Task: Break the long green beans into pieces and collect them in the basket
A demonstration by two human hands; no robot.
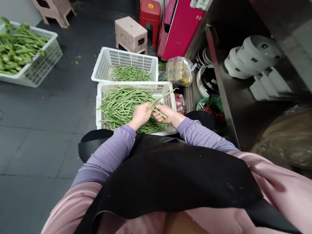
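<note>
Both hands meet over the near white basket (131,82), which holds a large heap of green beans (121,105). My left hand (142,114) is closed around some green beans, whose ends stick out toward the upper right. Close beside it, my right hand (166,114) is closed too, with short bean pieces (159,112) showing between its fingers. How many beans each hand holds is hard to make out. Directly behind, a second white basket (105,63) contains a smaller pile of green beans (130,73).
A white basket (42,66) of thick green stalks (10,49) stands at the far left. Plastic stools, one pale pink (131,33) and one red (150,14), stand beyond the baskets. A steel shelf (223,89) with stacked white dishes (250,57) runs along the right, beside a bagged bundle (180,72).
</note>
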